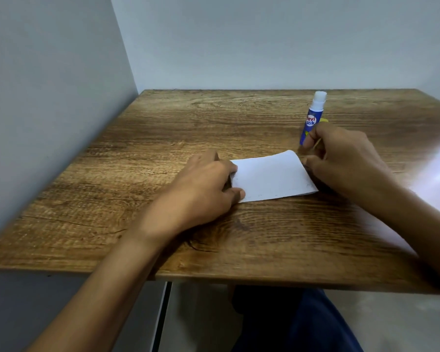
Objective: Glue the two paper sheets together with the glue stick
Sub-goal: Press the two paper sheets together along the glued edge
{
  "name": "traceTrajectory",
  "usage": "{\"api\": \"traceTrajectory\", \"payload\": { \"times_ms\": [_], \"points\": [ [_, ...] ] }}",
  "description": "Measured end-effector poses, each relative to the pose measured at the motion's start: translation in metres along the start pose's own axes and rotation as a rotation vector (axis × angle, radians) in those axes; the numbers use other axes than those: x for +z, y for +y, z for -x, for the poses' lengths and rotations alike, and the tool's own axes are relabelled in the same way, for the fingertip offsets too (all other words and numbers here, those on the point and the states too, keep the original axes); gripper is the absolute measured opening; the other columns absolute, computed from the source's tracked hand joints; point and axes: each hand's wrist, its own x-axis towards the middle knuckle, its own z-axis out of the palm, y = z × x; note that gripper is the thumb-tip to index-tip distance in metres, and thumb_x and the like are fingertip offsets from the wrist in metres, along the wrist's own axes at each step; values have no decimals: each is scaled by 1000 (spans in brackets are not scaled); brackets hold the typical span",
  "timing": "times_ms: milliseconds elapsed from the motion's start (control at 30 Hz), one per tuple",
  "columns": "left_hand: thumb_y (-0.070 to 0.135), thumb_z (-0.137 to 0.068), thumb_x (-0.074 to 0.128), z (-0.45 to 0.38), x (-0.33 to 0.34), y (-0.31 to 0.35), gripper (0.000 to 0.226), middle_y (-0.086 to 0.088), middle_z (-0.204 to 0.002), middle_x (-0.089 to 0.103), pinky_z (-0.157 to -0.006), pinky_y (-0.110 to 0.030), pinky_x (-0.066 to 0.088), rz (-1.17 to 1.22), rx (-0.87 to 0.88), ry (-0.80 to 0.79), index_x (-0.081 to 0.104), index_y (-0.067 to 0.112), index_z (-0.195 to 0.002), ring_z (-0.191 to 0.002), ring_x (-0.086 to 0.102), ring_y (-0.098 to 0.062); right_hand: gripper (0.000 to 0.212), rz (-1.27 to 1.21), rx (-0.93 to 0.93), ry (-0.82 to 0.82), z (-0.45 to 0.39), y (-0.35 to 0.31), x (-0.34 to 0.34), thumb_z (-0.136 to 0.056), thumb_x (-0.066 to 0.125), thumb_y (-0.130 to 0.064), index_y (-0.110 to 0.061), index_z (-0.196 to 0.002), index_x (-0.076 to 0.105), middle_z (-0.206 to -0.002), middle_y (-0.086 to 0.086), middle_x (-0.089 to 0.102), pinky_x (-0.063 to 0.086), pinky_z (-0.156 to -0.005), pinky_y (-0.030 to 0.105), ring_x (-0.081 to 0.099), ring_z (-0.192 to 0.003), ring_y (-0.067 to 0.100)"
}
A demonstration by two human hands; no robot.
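Note:
A white paper (pixel 272 177) lies flat on the wooden table (pixel 163 128); its far right corner curls up, and I cannot tell whether it is one sheet or two stacked. My left hand (pixel 203 184) is at the paper's left edge, with the thumb on top and the fingers curled at the edge, pinching it. My right hand (pixel 341 158) is at the right edge, fingers curled and thumb by the paper's border. Its index fingertip touches the base of the blue glue stick (pixel 311 120). The stick stands upright, white tip up, just beyond the paper.
Something small and yellow (pixel 324 120) shows behind my right knuckles, next to the stick. Grey walls close the table at the back and on the left. Glare covers the table's right side. My legs are below the near edge.

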Motion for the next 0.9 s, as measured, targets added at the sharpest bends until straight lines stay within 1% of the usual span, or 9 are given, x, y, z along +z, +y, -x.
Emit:
{"api": "traceTrajectory", "payload": {
  "times_ms": [67, 133, 300, 400, 467, 533, 600, 733, 900],
  "points": [
    [39, -85, 53, 3, 3, 0, 40, 0, -101, 38, -84, -33, 34, 17, -3, 42, 52, 15, -117, -105, 38, -21, 9, 20, -122, 52, 7, -10, 0, -82, 55, -11, -12, -90, 58, -87, 6, 62, 34, -67, 30, 55, -82, 26],
    [40, -84, 53, 5, 7, 1, 39, 1, -99, 37, -83, -34, 35, 19, -4, 77, 52, 16, -115, -102, 37, -20, 16, -44, -236, 46, 16, -29, 3, -87, 54, -18, -12, -100, 60, -97, 7, 63, 29, -69, 24, 54, -89, 21],
    [30, -83, 46, 7, 9, 1, 31, -4, -105, 48, -87, -46, 44, 123, 26, 111, 55, 24, -112, -101, 44, -26, 53, -355, -350, -379, 35, -74, 26, -93, 34, -40, -10, -137, 36, -140, 7, 48, 24, -89, 12, 39, -127, 14],
    [30, -84, 44, 8, 11, -1, 36, -1, -104, 44, -86, -41, 41, 115, 7, 124, 51, 28, -119, -99, 39, -23, 74, -349, -301, -553, 31, -73, 35, -86, 15, -57, -17, -147, 4, -158, -4, 11, 5, -113, 18, 9, -142, 3],
    [27, -81, 46, 9, 13, -1, 34, 2, -91, 37, -78, -34, 34, 64, -1, 129, 52, 24, -115, -91, 33, -20, 88, -218, -320, -592, 27, -65, 38, -73, 6, -67, -21, -147, -6, -159, -7, 1, -2, -117, 28, -2, -143, 0],
    [24, -78, 48, 10, 13, 0, 24, 7, -80, 31, -75, -33, 31, 59, -14, 135, 54, 21, -101, -89, 32, -19, 95, -138, -339, -602, 23, -58, 39, -67, 3, -72, -21, -146, -8, -159, -8, -1, -5, -117, 29, -4, -142, -2],
    [23, -78, 49, 10, 13, 1, 17, 6, -79, 31, -76, -34, 33, 72, -25, 135, 53, 21, -95, -92, 34, -21, 98, -78, -355, -593, 21, -53, 41, -64, -1, -75, -22, -146, -7, -159, -8, -2, -5, -117, 31, -6, -142, -1],
    [38, -83, 49, 10, 14, 3, 25, 1, -89, 36, -82, -38, 38, 15, -42, 153, 55, 20, -100, -100, 37, -24, 101, 114, -337, -534, 10, -35, 39, -61, -7, -75, -23, -147, -3, -159, -5, -5, -5, -116, 34, -10, -143, 4],
    [47, -84, 47, 9, 15, 3, 44, 1, -96, 35, -88, -38, 36, -7, -55, 141, 52, 20, -118, -106, 35, -22, 99, 186, -256, -498, 1, -12, 31, -63, -7, -75, -23, -147, -3, -158, -5, -6, -5, -114, 34, -9, -143, 4]
  ]
}}
